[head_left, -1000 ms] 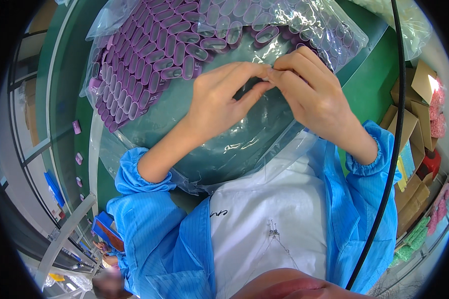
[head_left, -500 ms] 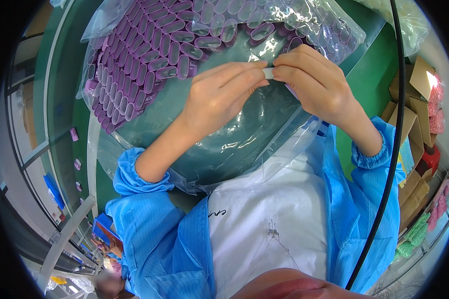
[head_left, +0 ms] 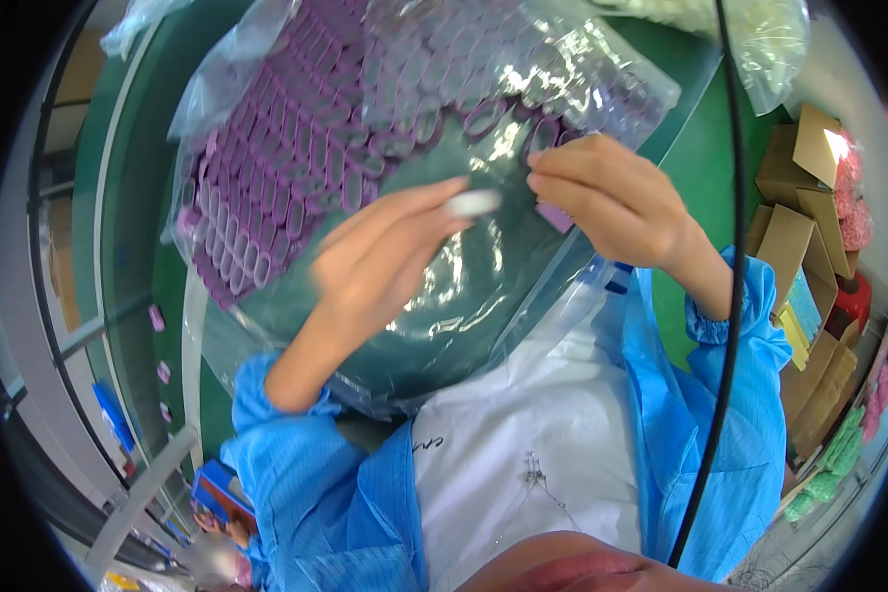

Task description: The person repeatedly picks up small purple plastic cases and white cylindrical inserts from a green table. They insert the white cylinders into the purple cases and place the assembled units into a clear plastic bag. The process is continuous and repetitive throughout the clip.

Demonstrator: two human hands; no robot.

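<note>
Compared with half a second earlier, the two hands have separated: they were joined on one small part and are now apart above the green bowl (head_left: 434,326). The left hand (head_left: 385,261), motion-blurred, pinches a small whitish oval piece (head_left: 474,203) between thumb and fingertips. The right hand (head_left: 612,202) has its fingers curled together, gripping a small purple piece (head_left: 555,217) that shows just below the fingers. Both pieces sit over the bowl's near half. A clear plastic bag (head_left: 582,69) covers the bowl's far side, with rows of purple oval rings (head_left: 276,187) across the bowl's far-left rim. Cardboard boxes (head_left: 809,207) stand right of the bowl. A black cable (head_left: 730,296) crosses the right forearm.
</note>
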